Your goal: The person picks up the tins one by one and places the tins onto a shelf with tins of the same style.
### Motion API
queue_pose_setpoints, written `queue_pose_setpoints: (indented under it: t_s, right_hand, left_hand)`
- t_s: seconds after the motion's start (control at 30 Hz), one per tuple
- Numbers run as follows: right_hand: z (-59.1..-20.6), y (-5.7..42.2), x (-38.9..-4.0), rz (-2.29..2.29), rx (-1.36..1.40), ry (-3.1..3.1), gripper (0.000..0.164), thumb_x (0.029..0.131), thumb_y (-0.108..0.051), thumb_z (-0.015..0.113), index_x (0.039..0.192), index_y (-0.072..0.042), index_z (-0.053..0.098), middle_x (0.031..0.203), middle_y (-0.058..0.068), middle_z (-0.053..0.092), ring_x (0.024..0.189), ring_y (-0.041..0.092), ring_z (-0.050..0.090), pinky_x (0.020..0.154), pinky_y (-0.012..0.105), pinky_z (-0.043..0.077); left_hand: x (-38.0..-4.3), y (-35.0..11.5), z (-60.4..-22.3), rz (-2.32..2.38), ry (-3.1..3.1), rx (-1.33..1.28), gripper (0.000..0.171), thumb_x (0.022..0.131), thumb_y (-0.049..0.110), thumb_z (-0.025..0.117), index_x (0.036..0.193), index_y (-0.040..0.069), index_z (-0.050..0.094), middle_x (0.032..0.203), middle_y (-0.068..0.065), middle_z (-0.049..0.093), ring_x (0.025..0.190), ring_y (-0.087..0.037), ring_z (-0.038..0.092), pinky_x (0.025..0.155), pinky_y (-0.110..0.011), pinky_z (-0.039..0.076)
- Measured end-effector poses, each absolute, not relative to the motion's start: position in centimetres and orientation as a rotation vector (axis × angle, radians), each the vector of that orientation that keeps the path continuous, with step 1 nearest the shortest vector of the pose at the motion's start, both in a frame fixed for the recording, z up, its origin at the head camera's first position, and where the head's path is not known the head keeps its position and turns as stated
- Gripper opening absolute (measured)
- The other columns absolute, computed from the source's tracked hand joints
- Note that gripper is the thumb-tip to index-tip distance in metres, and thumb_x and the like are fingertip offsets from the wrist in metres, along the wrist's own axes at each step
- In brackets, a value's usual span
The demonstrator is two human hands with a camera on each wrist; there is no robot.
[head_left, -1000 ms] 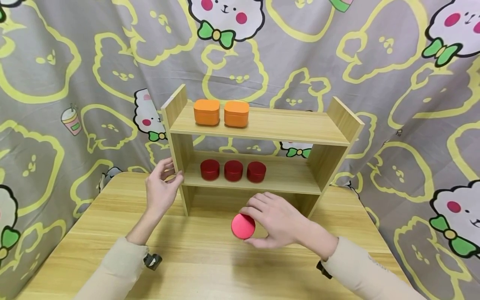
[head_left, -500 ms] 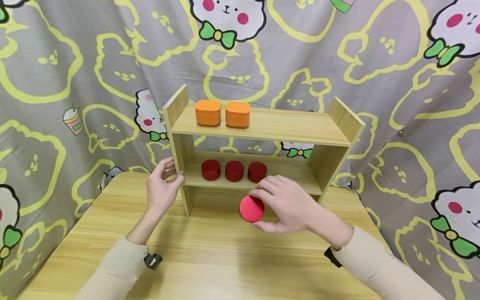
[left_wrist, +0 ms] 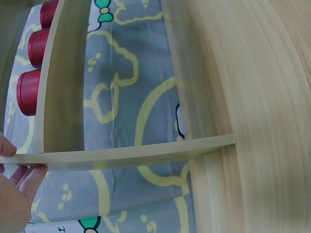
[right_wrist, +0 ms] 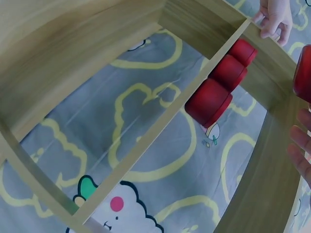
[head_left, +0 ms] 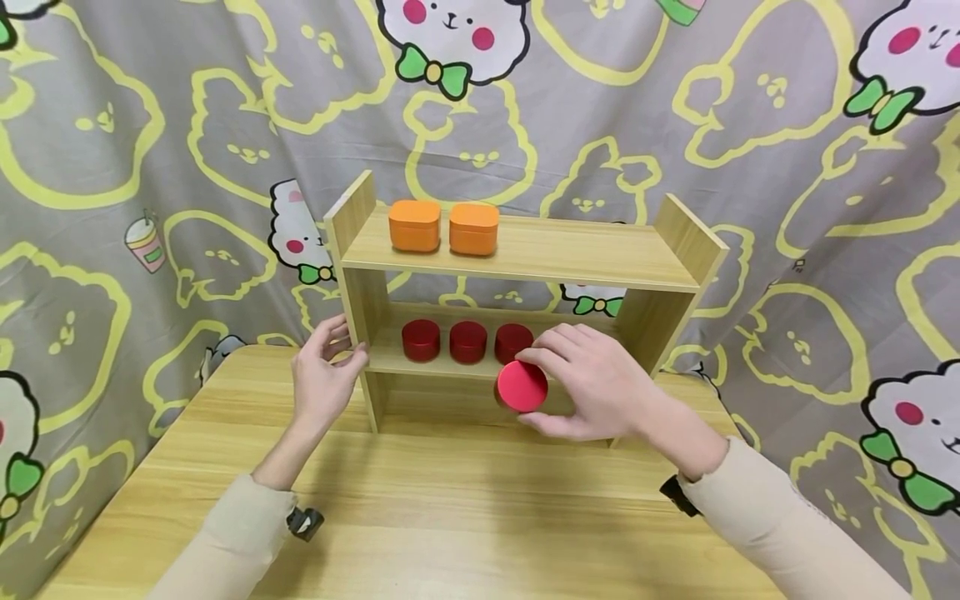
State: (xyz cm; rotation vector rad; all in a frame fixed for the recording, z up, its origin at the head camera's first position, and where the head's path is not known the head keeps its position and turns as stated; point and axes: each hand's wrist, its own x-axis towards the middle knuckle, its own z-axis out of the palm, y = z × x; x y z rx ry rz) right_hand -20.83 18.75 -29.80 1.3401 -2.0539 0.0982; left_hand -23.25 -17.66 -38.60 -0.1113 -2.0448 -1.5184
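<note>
My right hand (head_left: 592,387) holds a round red tin (head_left: 522,386) between thumb and fingers, its flat face turned toward me. That tin is in the air in front of the wooden shelf (head_left: 592,254), just below and right of a row of three matching red tins (head_left: 468,342) on the middle board. At the right wrist view's right edge, part of the held tin (right_wrist: 303,73) and some fingertips show. My left hand (head_left: 324,371) grips the shelf's left side panel; in the left wrist view, thumb and fingers lie on opposite sides of the panel (left_wrist: 121,154).
Two orange rounded boxes (head_left: 415,226) stand side by side at the left of the top board. The shelf stands on a wood-grain table (head_left: 420,517). A patterned grey curtain (head_left: 585,108) hangs behind and on both sides.
My right hand has moved up and to the right with the red tin, from over the table to near the middle board's front edge. The left hand has stayed on the panel.
</note>
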Motion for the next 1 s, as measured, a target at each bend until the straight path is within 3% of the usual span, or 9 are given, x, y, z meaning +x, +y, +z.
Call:
queue_pose_setpoints:
  t_s: [0.63,1.0]
  right_hand:
    - [-32.3,21.7,-24.5,0.117,1.183,-2.13,0.06,0.086,-0.062,0.075,0.114,-0.01,0.07,0.101,0.003,0.07,0.085,0.022,0.064,0.072,0.039,0.059]
    - [-33.6,23.3,-26.1,0.069,1.063,-2.271,0.06,0.08,-0.056,0.08,0.116,-0.009,0.071,0.105,0.007,0.073,0.093,0.027,0.07,0.078,0.044,0.064]
  left_hand:
    - [-23.4,-17.9,-38.9,-1.516,-2.035,-0.129,0.044,0.091,-0.008,0.068,0.134,0.0,0.066,0.12,-0.024,0.072,0.11,-0.043,0.074,0.08,-0.003,0.058]
    - [-23.3,-17.8,-38.9,-1.534,-2.03,-0.138,0.044,0.092,-0.008,0.067,0.134,0.001,0.066,0.12,-0.024,0.072,0.111,-0.043,0.073,0.081,-0.004,0.058]
